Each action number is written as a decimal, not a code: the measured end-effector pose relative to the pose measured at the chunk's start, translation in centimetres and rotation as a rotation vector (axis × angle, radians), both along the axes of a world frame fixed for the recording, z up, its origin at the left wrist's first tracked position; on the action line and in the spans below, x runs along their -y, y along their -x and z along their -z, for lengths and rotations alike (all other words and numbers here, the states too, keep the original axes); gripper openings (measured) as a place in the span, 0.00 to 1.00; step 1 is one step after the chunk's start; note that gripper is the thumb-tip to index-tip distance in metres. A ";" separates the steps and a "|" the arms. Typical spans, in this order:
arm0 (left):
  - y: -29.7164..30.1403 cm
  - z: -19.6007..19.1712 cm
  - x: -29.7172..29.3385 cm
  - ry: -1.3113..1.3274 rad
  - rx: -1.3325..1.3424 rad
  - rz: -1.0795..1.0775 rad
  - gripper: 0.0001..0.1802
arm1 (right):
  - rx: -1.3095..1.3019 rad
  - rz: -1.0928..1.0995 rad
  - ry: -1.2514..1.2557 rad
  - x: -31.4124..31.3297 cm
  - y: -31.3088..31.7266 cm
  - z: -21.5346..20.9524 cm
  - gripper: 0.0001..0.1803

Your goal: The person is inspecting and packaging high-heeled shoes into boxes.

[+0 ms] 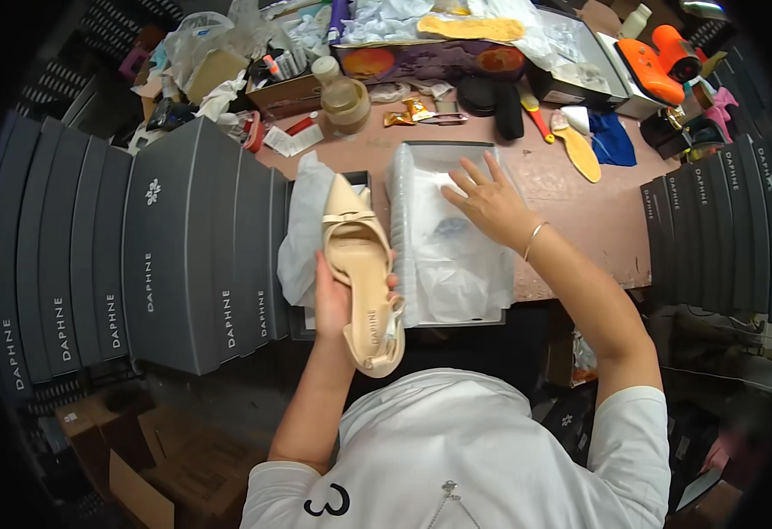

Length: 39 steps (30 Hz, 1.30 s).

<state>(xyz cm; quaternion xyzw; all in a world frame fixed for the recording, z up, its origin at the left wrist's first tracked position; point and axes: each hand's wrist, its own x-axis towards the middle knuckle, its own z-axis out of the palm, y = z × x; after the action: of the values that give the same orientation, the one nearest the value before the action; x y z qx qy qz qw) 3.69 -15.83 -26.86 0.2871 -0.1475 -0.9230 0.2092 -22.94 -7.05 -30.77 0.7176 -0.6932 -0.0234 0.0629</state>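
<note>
— Cluttered as it is, your brown worktable (580, 198) has rows of dark grey shoe boxes (183, 256) stacked along its left edge and more of them on the right (721, 229). What do your hands have?

— Your left hand (337, 295) is wrapped around the middle of a beige pointed-toe slingback shoe (360, 273), gripping it from below with the toe pointing away from you and the heel strap hanging toward your chest. You hold it in the air, just left of the open box (448, 159).

— And your right?

— Your right hand (487, 203) lies flat with fingers spread, pressing on the white tissue paper (456, 264) inside that open box; it grasps nothing. A thin bracelet (534, 240) sits on your wrist.

— Anything further back?

— A tan insole (577, 145) lies beyond your right hand beside a blue cloth (613, 139), an orange tool (650, 70) rests at the far right, and a capped jar (344, 97) stands far left of centre.
</note>
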 end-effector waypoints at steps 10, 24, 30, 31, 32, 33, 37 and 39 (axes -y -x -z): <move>-0.3 1.2 -1.4 -0.030 -0.044 0.011 0.45 | -0.070 -0.005 0.132 0.3 -2.8 -0.3 0.22; -0.6 1.3 -2.4 0.093 -0.021 0.101 0.42 | -0.149 0.188 -0.101 4.1 1.2 4.9 0.07; -0.4 2.5 -2.2 0.003 -0.044 -0.012 0.41 | 1.097 0.328 0.171 2.1 -3.4 -6.9 0.08; 0.1 1.6 -2.3 0.049 -0.039 -0.044 0.41 | 1.472 0.341 0.031 0.9 -5.9 -7.5 0.11; 0.6 0.4 -2.6 0.094 -0.041 -0.063 0.40 | 1.837 0.356 -0.108 -0.1 -8.4 -7.9 0.14; 0.7 0.3 -2.9 0.092 -0.063 -0.023 0.39 | 1.662 0.385 -0.071 -0.7 -11.0 -7.2 0.16; -0.5 3.1 -2.6 0.104 -0.003 0.012 0.23 | 0.804 0.086 0.349 -1.5 -14.5 -4.6 0.21; -1.1 3.0 -1.9 0.119 0.020 0.063 0.23 | 0.870 0.068 0.246 -2.1 -14.6 -5.7 0.19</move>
<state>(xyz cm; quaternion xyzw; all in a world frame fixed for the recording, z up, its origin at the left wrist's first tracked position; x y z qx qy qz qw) 4.75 -13.88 -29.87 0.2786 -0.2130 -0.9159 0.1954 -8.34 -4.90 -25.10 0.6249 -0.6759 0.3607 -0.1502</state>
